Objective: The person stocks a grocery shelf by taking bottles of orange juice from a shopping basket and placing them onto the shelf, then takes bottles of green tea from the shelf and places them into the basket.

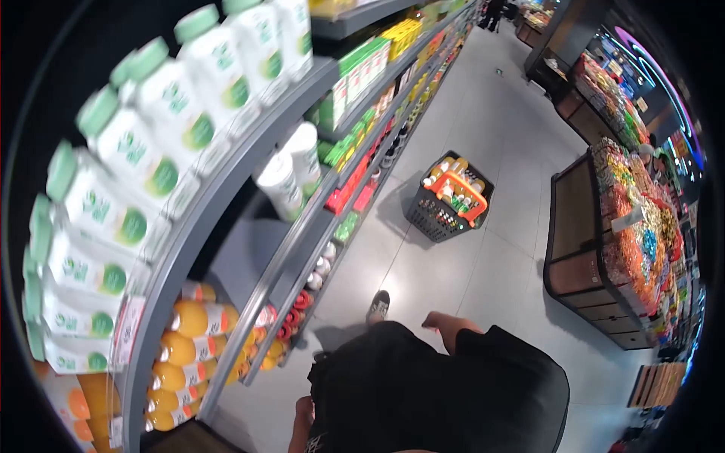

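My right hand (447,328) hangs over the floor beside my dark clothing, partly covered by the sleeve. Its visible fingers look loosely stretched, with nothing in them. Low at my left side, only a small part of my left hand (303,412) shows; its fingers are hidden. Ahead on the floor, apart from both hands, stands a black shopping basket (436,220) with an orange handle (460,189). Several bottles (445,171) and other packages are inside it.
Shelving (226,170) runs along my left, carrying white bottles with green caps (162,94) and orange juice bottles (185,349). Wooden display bins (578,249) heaped with colourful packets line the right. Grey tiled floor (453,98) stretches between; people (492,13) stand far off.
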The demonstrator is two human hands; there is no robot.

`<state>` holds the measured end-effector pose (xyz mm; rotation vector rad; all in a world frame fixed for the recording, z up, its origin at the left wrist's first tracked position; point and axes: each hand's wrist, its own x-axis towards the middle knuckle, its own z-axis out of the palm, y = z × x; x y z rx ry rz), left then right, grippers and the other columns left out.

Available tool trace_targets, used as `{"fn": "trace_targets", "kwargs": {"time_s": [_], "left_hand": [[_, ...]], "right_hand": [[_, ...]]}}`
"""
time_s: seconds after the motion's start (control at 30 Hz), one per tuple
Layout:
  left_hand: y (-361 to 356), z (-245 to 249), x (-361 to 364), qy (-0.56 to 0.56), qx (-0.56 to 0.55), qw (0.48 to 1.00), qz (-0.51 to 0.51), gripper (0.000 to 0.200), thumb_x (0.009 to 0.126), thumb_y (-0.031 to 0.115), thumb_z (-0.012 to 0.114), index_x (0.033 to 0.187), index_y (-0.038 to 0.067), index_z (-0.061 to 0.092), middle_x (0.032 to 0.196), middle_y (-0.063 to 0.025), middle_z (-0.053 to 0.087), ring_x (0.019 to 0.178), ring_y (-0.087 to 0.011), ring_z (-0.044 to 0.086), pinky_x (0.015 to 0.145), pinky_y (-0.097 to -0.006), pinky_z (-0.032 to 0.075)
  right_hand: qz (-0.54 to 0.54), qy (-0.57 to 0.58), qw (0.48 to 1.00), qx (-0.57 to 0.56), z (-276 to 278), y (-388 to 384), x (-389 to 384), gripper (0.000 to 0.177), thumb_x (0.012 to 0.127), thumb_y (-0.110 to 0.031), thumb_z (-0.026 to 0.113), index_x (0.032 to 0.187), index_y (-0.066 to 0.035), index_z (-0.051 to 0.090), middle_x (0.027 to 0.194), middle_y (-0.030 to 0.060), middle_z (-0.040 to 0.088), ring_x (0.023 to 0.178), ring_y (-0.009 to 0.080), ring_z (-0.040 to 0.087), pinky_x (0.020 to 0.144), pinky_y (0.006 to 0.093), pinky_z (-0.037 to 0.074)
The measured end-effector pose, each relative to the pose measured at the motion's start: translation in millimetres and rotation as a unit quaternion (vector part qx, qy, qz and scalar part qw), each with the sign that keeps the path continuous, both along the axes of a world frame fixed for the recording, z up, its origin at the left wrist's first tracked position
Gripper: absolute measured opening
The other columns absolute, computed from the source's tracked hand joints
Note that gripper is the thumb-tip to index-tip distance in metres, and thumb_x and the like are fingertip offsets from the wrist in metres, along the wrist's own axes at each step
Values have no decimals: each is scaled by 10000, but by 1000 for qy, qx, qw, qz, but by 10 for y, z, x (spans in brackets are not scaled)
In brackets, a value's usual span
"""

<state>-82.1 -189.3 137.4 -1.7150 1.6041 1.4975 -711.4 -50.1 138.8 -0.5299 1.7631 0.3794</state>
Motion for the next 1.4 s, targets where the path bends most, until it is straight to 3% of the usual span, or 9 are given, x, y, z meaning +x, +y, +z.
{"fn": "trace_targets", "kwargs": {"time_s": [0.13, 0.33, 0.57, 0.77, 0.97, 1.13, 1.2, 1.27, 1.4], "left_hand": [[-970, -56, -1160, 87, 36, 995, 46, 257, 927, 279, 597, 925, 42, 695, 830, -125, 659, 791, -269, 610, 651, -382, 463], [-2193, -474, -3179, 225, 56, 969, 79, 132, 923, 147, 612, 874, 59, 697, 682, -38, 635, 594, -136, 595, 492, -295, 440], [-2237, 304, -5276, 154, 37, 987, 21, 198, 965, 142, 584, 1110, 36, 666, 817, -70, 689, 688, -147, 647, 577, -300, 518], [-2152, 79, -6074, 236, 45, 953, -186, 230, 975, 143, 580, 1120, -13, 667, 866, -81, 711, 732, -159, 658, 681, -303, 543], [-2300, 268, -6925, 139, 101, 979, -107, 225, 994, 212, 593, 1113, 37, 670, 884, -75, 702, 730, -144, 634, 682, -293, 523], [-2474, 297, -7872, 164, 131, 954, -213, 277, 956, 192, 605, 1211, 84, 610, 945, -75, 692, 813, -185, 653, 719, -351, 533], [-2327, 432, -8267, 244, -159, 927, -235, 332, 888, 165, 643, 1201, 62, 604, 1022, -129, 668, 967, -289, 651, 879, -427, 527], [-2247, 781, -8744, 290, -332, 858, -265, 418, 835, 167, 679, 1235, 76, 599, 1175, -169, 614, 1182, -358, 565, 1040, -466, 450], [-2189, 1392, -9541, 354, -318, 790, -387, 396, 853, 232, 685, 1235, 147, 630, 1271, -107, 588, 1272, -341, 509, 1076, -474, 411]], "right_hand": [[-43, -34, 993, -107, 62, -239, -274, 407, 859, -393, 609, 753, -12, 704, 755, 139, 708, 569, 245, 658, 575, 396, 558], [-55, 17, 956, -289, 152, -1029, -784, 367, 832, -362, 615, 879, -32, 767, 985, 243, 742, 992, 376, 708, 897, 458, 543], [-187, 82, 877, -435, 344, -710, -1637, 374, 855, -371, 667, 996, -32, 734, 964, 185, 746, 905, 315, 716, 839, 405, 559], [-463, 142, 841, -242, -388, 829, -1942, 285, 855, -232, 621, 787, 35, 694, 684, 140, 687, 556, 230, 636, 523, 391, 518], [-624, 54, 778, -53, -746, 2053, -1188, 225, 946, -221, 600, 846, -27, 654, 676, 91, 629, 510, 191, 575, 479, 365, 455], [-722, -136, 668, -122, -947, 2170, -876, 227, 941, -185, 599, 912, 30, 665, 634, 80, 587, 543, 232, 614, 532, 404, 538], [-617, -40, 764, -183, -827, 1840, -1176, 257, 938, -217, 614, 914, 34, 665, 696, 102, 624, 553, 234, 618, 535, 404, 544], [-607, 67, 769, -191, -541, 1301, -1681, 320, 931, -271, 639, 981, 43, 671, 771, 131, 665, 634, 250, 647, 554, 395, 559], [-619, 373, 656, -216, -109, 547, -2913, 382, 891, -302, 670, 1023, 56, 697, 870, 179, 720, 823, 295, 706, 719, 423, 588]]}}
